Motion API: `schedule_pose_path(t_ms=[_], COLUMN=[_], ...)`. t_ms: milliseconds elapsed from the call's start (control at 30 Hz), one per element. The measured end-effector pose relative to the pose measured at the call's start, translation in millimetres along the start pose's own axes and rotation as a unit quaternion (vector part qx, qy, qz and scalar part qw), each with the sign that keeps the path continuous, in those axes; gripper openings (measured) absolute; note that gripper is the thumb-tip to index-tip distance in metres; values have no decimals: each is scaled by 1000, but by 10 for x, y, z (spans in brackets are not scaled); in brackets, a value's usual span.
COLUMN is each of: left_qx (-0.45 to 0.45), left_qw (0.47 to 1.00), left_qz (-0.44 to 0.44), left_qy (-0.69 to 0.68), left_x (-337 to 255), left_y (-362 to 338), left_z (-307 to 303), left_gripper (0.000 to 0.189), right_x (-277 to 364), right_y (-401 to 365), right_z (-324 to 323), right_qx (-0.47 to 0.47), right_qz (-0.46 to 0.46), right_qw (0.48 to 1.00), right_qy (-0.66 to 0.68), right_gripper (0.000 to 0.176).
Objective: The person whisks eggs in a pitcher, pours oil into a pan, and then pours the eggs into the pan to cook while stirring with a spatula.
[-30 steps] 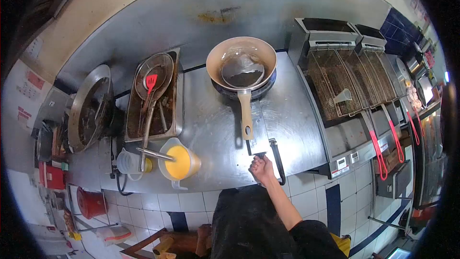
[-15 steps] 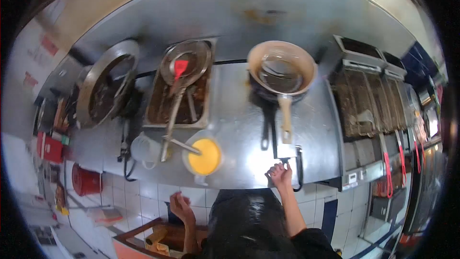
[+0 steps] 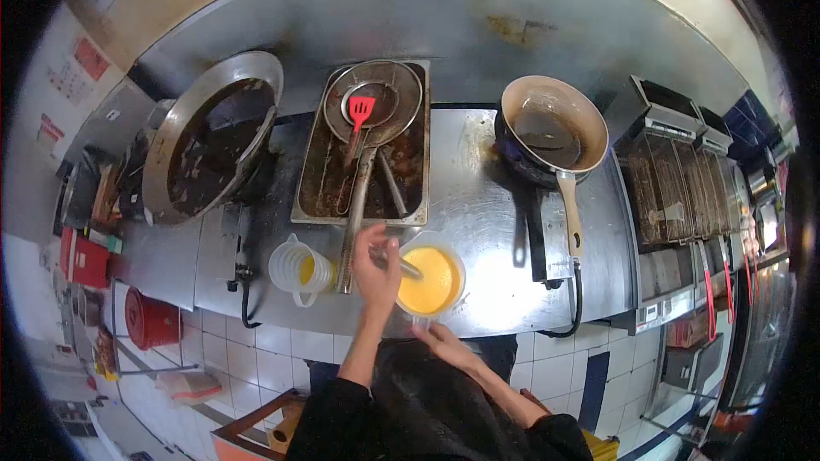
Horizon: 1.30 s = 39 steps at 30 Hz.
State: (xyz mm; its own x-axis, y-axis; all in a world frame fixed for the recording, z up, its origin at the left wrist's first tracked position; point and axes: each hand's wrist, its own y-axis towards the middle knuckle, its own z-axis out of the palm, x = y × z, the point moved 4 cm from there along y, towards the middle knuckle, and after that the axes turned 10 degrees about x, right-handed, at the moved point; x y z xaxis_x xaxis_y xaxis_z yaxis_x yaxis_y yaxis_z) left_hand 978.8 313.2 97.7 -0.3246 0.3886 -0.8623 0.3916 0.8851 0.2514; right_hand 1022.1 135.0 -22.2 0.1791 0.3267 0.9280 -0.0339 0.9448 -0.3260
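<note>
In the middle front of the steel counter stands a clear plastic jug (image 3: 462,285) holding yellow liquid (image 3: 429,283), which looks like beaten egg. A metal-handled utensil (image 3: 408,268) leans out of it to the left, its lower end hidden in the liquid. My left hand (image 3: 376,270) is at the handle, fingers curled round it. My right hand (image 3: 444,347) is closed at the jug's handle on the near side. Left of my left hand, a second ribbed plastic jug (image 3: 301,268) is tilted, with a little yellow inside.
Behind the jugs, a steel tray (image 3: 295,213) carries a strainer (image 3: 400,115) and a red slotted spatula (image 3: 360,111). A pan (image 3: 598,124) sits on a burner at right, beside fryer baskets (image 3: 675,188). A large wok (image 3: 158,179) stands at left.
My left hand has risen from below the counter edge to the utensil. My right hand has left the burner's front and come to the jug. The view has shifted left.
</note>
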Motion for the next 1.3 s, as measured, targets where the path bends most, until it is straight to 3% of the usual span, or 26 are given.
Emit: schedule_pose_path(t_ms=[33, 100, 133, 167, 200, 233, 300, 333, 433, 567, 633, 667, 767, 900, 967, 1000, 1067, 1133, 1233, 1300], left_qx=[7, 55, 61, 150, 242, 253, 175, 138, 136, 123, 44, 115, 62, 28, 37, 46, 36, 23, 35, 28], left_qw=[1000, 939, 939, 939, 928, 925, 917, 912, 948, 919, 934, 946, 929, 940, 913, 908, 921, 934, 921, 926], left_qz=[2, -93, -95, -53, -11, -15, 9, -6, -65, -113, -4, -101, -74, -11, -152, -86, -74, -58, -58, -57], left_qy=[-2, -325, -326, -306, -282, -282, -359, -386, -281, -358, -355, -286, -358, -340, -377, -407, -380, -352, -384, -371], left_x=[-47, -125, -57, -76, -90, -56, -403, -414, 96, -417, -183, -103, -282, -97, -107, -206, 88, 139, -223, 338], left_y=[-93, -282, -332, -323, -332, -363, -151, -158, -224, -37, -64, 22, -24, -80, -42, -17, -82, -122, -65, -158], left_z=[97, 290, 341, 433, 514, 528, 362, 317, 679, 422, 538, 650, 441, 508, 507, 358, 517, 465, 295, 544], left_gripper=[26, 13, 13, 21, 33, 33, 42, 42, 41, 40, 40, 39, 39, 39, 41, 42, 43, 44, 42, 41], right_x=[-120, -96, -31, 4, -29, -50, 3, -40, 117, 29, 140, 92, -35, 13, 60, 35, 29, 89, 185, 79], right_y=[-4, -75, -167, -227, -224, -242, -223, -233, -261, -253, -258, -251, -217, -234, -212, -198, -201, -218, -232, -194], right_z=[-89, -226, -307, -377, -402, -357, -367, -378, -339, -320, -332, -311, -358, -353, -441, -458, -428, -439, -461, -470], right_qx=[-21, -46, -101, -156, -175, -182, -226, -205, -228, -199, -197, -197, -191, -211, -223, -234, -241, -229, -256, -271], right_qz=[9, 19, 62, 105, 95, 99, 63, 79, 77, 69, 65, 63, 59, 83, 85, 75, 68, 127, 96, 101], right_qw=[1000, 998, 993, 982, 980, 978, 972, 975, 970, 977, 977, 978, 979, 973, 971, 969, 968, 965, 962, 957], right_qy=[19, 40, 28, 17, 10, 18, 2, 14, 41, 41, 40, 41, 26, 29, 16, 16, 24, 18, -4, -15], right_gripper=[43, 45, 46, 49, 50, 50, 49, 48, 47, 46, 44, 44, 45, 45, 44, 43, 42, 39, 37, 36])
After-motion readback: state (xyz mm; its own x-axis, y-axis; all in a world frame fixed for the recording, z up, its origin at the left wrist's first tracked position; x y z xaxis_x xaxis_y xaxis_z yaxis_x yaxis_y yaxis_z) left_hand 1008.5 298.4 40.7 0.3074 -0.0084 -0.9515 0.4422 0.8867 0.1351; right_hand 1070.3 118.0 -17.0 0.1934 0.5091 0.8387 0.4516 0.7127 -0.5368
